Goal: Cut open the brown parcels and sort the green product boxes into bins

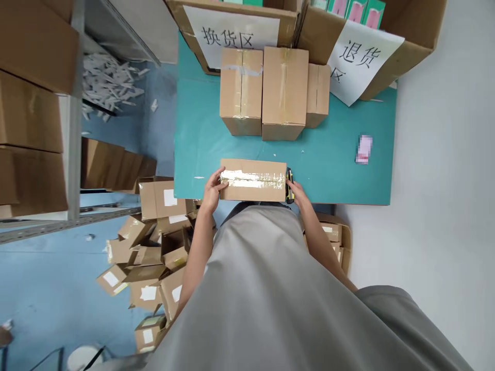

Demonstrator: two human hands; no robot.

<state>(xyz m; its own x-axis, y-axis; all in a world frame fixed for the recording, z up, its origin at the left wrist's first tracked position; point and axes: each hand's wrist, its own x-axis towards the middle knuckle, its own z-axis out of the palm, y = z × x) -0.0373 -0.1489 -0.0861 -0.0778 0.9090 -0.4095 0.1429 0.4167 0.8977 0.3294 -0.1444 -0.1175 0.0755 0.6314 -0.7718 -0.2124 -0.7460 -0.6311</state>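
Observation:
A small taped cardboard box (253,193) lies at the near edge of the green table, shiny clear tape running along its top. My left hand (212,191) grips its left end, thumb and fingers bent around the corner. At the opposite end, my right hand (297,193) holds a black and yellow utility knife (290,178) upright against the box's side. Whether the blade is out cannot be made out. Beyond the box stand a taped carton (242,87), a taller carton (285,90) and a smaller carton (319,93).
Two large open boxes with paper signs (240,33) stand at the table's far side (201,113). A blurred pink and white item (364,149) lies at right. Discarded cartons (154,257) pile on the floor at left, beside a shelf (73,154). A white wall (444,180) flanks the right.

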